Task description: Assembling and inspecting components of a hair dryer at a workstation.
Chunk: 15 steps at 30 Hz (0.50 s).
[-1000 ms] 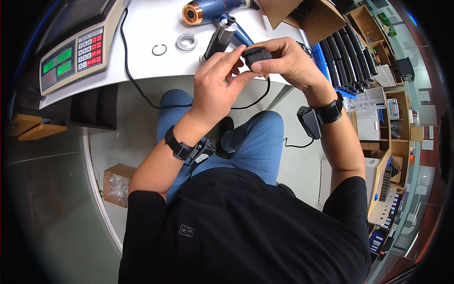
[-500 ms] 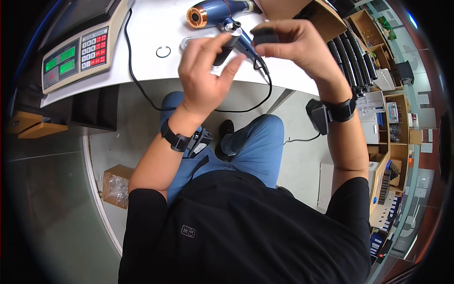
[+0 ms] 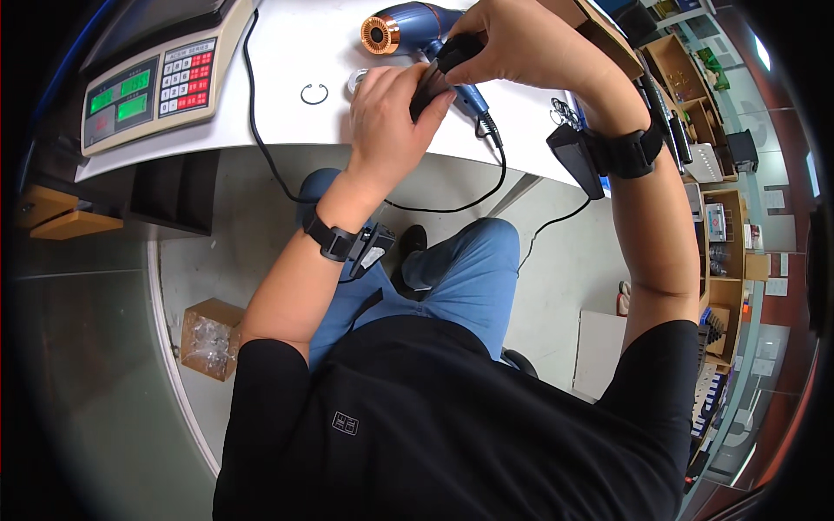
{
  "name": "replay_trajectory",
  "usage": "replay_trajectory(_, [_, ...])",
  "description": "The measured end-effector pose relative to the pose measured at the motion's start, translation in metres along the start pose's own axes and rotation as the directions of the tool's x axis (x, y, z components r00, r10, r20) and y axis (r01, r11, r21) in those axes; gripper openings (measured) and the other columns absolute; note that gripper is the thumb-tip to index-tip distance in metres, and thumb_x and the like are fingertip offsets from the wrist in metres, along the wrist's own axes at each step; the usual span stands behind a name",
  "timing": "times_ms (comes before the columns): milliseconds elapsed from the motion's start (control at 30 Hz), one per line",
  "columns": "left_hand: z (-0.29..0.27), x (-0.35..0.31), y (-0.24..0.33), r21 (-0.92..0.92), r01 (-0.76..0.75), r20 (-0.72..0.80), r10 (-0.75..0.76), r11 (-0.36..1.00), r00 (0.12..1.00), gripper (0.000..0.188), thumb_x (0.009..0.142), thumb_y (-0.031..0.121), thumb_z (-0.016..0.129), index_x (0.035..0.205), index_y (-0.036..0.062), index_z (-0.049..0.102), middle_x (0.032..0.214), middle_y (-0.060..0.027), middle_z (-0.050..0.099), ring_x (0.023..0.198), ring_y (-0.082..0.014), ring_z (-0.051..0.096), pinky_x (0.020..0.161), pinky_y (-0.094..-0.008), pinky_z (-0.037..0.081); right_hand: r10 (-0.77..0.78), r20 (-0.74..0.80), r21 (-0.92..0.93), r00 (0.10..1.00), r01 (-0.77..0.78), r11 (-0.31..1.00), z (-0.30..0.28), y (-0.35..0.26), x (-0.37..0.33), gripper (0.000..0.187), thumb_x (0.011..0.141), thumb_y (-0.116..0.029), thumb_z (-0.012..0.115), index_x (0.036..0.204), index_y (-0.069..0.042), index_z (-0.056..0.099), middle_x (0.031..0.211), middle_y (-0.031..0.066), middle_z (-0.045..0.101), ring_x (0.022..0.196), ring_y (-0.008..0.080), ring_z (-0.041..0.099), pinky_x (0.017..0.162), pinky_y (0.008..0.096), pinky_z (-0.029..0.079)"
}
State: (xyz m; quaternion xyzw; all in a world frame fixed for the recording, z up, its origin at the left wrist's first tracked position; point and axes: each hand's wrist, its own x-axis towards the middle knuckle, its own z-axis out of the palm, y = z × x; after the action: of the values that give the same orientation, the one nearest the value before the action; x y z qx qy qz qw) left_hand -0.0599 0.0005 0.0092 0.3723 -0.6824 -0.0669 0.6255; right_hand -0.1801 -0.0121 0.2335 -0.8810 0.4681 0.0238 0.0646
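My left hand (image 3: 387, 122) is closed around a dark cylinder-shaped part (image 3: 426, 92), tilted over the white table. From above right, my right hand (image 3: 526, 48) grips a black cap-like piece (image 3: 458, 54) and has it against the upper end of that part. Fingers hide most of both pieces, so I cannot tell whether one sits over the other. Just behind them lies a blue hair dryer (image 3: 420, 26) with a copper-coloured rear grille. Its handle and cord run beneath my hands. A small clear round piece (image 3: 356, 80) shows beside my left fingers.
On the left stands a scale (image 3: 148, 91) with a keypad and green displays. A thin open black ring (image 3: 314, 94) lies on the white table (image 3: 287, 126). The black cord (image 3: 261, 156) loops below the table edge. A cardboard box (image 3: 211, 339) with clear plastic is on the floor.
My right hand has moved left, bringing the black cap-like piece from apart to contact with the dark part in my left hand. The view has shifted slightly.
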Motion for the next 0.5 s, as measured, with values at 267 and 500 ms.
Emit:
replay_trajectory(267, [0.0011,-0.0012,-0.0020,-0.030,0.018,-0.015,-0.019,0.999,1.000,0.042,0.090,0.031,0.079,0.115,-0.0022,0.071,0.103,-0.0130,0.073,0.100,-0.0329,0.064,0.089,-0.0430,0.050,0.039,0.051,-0.019,0.998,-0.038,0.999,-0.0038,-0.0005,0.0057,0.039,0.075,-0.025,0.088,0.095,0.006,0.077,0.076,0.0233,0.072,0.066,0.0296,0.069,0.067,0.0380,0.056])
replay_trajectory(500, [0.0002,-0.0016,-0.0046,-0.017,-0.013,-0.022,0.012,1.000,1.000,0.042,0.094,0.032,0.078,0.115,-0.0028,0.071,0.104,-0.0122,0.073,0.101,-0.0326,0.065,0.086,-0.0408,0.052,0.087,0.153,-0.042,0.984,-0.081,0.996,-0.0049,-0.0012,0.0094,0.037,0.077,-0.025,0.088,0.095,0.005,0.077,0.078,0.0226,0.073,0.069,0.0293,0.070,0.068,0.0383,0.055])
